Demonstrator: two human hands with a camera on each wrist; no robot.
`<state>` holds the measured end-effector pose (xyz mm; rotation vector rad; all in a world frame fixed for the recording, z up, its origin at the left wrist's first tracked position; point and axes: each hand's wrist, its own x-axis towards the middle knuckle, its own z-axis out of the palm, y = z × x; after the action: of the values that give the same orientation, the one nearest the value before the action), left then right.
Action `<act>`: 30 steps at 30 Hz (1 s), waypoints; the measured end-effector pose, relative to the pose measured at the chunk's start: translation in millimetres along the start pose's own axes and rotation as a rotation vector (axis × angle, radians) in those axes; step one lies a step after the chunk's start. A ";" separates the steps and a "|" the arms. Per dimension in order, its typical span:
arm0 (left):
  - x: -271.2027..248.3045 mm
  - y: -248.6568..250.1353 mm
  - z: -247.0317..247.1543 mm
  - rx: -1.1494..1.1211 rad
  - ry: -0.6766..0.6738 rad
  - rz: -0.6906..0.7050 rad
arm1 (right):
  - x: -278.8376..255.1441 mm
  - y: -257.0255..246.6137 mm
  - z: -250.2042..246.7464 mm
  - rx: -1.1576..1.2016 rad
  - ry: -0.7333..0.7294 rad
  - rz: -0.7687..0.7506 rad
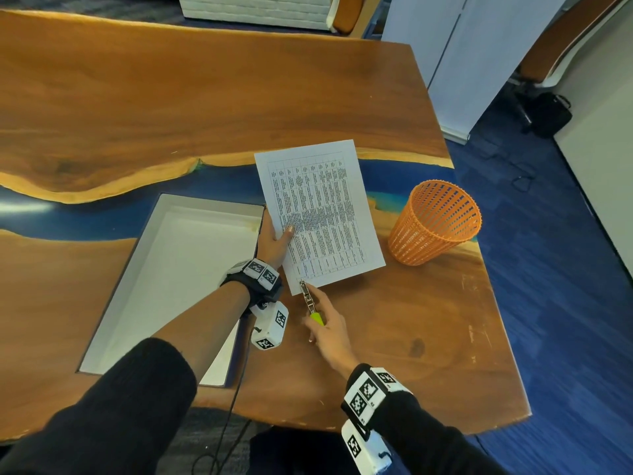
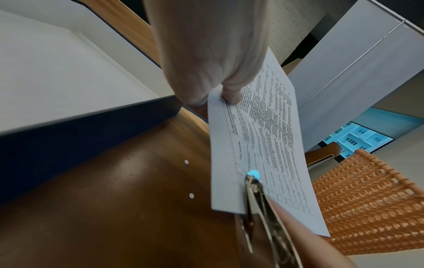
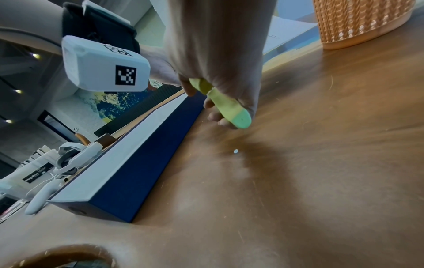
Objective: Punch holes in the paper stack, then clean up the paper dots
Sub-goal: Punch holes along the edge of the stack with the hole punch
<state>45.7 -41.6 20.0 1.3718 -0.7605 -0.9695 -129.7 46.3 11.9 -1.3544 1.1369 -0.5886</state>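
Wooden table [image 1: 394, 320] under me: my left hand [image 1: 274, 240] pinches the paper stack [image 1: 320, 214] at centre, my right hand [image 1: 330, 332] clamps the hole punch [image 1: 308, 298] on its six-o'clock edge. Punching underway; dots [image 2: 186, 162] need gathering into the orange basket [image 1: 435, 222] at three o'clock.

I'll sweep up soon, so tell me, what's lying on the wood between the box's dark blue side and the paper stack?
Two paper dots on the table, seen in the left wrist view.

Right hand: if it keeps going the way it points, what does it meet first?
Probably the paper: the right hand points the punch up-left, its head already on the sheet's near corner. Beyond that, the left hand.
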 end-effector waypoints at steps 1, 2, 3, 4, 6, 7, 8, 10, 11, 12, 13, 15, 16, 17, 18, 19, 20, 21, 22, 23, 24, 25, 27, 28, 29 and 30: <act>0.6 -0.6 -0.6 0.009 0.000 0.005 | 0.5 0.5 0.5 0.008 0.006 0.000; 0.8 -0.5 -0.8 0.017 0.004 0.001 | 0.8 0.7 0.9 0.015 0.008 -0.001; 1.2 -1.1 -0.9 0.022 0.009 -0.005 | 1.0 0.8 0.8 0.019 0.010 -0.003; 1.3 -1.7 -1.4 0.028 0.016 -0.008 | 1.1 0.4 0.8 0.021 0.011 -0.008; 1.8 -2.9 -2.6 0.053 0.029 0.006 | 1.9 -0.1 1.3 0.026 0.009 -0.010; 2.2 -3.8 -3.1 0.068 0.032 0.016 | 3.0 -0.4 1.2 0.026 0.008 0.001; 2.0 -4.4 -3.5 0.079 0.037 0.024 | 4.0 -0.7 1.3 0.027 0.007 0.020; 0.8 -4.2 -3.1 0.098 0.060 0.019 | 5.9 -1.4 0.9 0.035 -0.006 0.051; 0.8 -4.6 -3.5 0.106 0.072 0.021 | 6.3 -1.9 0.7 0.040 -0.015 0.058; 0.5 -4.7 -3.5 0.110 0.076 0.028 | 6.4 -2.9 0.2 0.042 -0.022 0.062; 0.7 -4.8 -4.0 0.114 0.081 0.034 | 6.5 -3.6 -0.3 0.041 -0.028 0.064; 1.2 -4.3 -4.8 0.125 0.089 0.037 | 6.8 -5.2 -0.7 0.041 -0.045 0.070; 1.3 -3.8 -5.0 0.124 0.088 0.036 | 7.0 -5.4 -0.8 0.041 -0.055 0.075; 1.6 -4.0 -5.1 0.123 0.090 0.036 | 7.3 -5.6 -1.1 0.041 -0.066 0.084; 1.2 -3.6 -4.9 0.125 0.089 0.035 | 7.4 -5.9 -1.7 0.042 -0.075 0.094; 0.8 -3.8 -4.7 0.125 0.086 0.035 | 7.4 -6.1 -2.5 0.045 -0.084 0.106; 0.6 -4.2 -4.7 0.125 0.083 0.036 | 7.6 -6.4 -3.0 0.052 -0.091 0.116; 0.9 -5.0 -5.2 0.127 0.079 0.037 | 7.9 -6.5 -2.8 0.065 -0.094 0.125; 0.7 -5.2 -5.3 0.131 0.079 0.038 | 8.1 -7.0 -2.6 0.081 -0.096 0.131; 1.2 -6.4 -6.2 0.137 0.082 0.043 | 8.8 -7.0 -1.6 0.095 -0.094 0.136; 1.5 -6.8 -6.7 0.141 0.084 0.050 | 9.9 -6.8 -0.7 0.109 -0.085 0.137; 2.0 -7.1 -7.1 0.142 0.081 0.059 | 11.2 -6.1 0.2 0.120 -0.067 0.134; 2.1 -6.7 -7.2 0.146 0.071 0.073 | 13.9 -5.3 0.2 0.131 -0.014 0.140; 2.0 -5.9 -7.2 0.150 0.072 0.068 | 14.7 -5.8 -0.9 0.132 0.000 0.146; 2.1 -5.1 -7.5 0.151 0.071 0.063 | 15.2 -5.8 -2.4 0.131 -0.001 0.145; 2.3 -4.4 -8.0 0.152 0.069 0.059 | 15.2 -6.5 -4.2 0.124 -0.009 0.135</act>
<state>53.3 -39.9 14.8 1.4977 -0.8317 -0.8279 -125.7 29.8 14.4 -1.1637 1.1558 -0.5459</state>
